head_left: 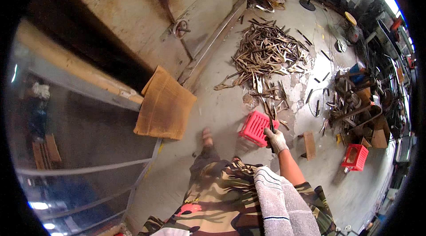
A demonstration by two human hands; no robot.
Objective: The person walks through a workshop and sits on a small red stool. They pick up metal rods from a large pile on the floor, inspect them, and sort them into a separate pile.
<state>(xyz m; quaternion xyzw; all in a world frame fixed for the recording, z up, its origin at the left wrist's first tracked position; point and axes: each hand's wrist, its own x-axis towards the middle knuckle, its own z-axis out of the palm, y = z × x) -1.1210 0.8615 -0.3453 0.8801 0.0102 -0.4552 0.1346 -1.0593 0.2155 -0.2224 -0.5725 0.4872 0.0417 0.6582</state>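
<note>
My right hand (277,141), in a whitish work glove, is closed around a dark, narrow metal tool (272,125), which may be pliers or tongs. The tool points away from me, over a red plastic stool (254,129) with a slotted top. Beyond the stool lies a large heap of rusty, plier-like metal pieces (268,52) on the floor, with a looser trail of them reaching toward the stool. My left hand is out of view. A grey towel (277,196) hangs down the front of my camouflage shirt (217,205).
A brown cardboard sheet (165,105) leans at the left, by a large metal door with a handwheel (181,29). To the right are a wooden piece (309,146), another red stool (355,157) and a scrap heap (355,98). A stand base (307,5) is far back.
</note>
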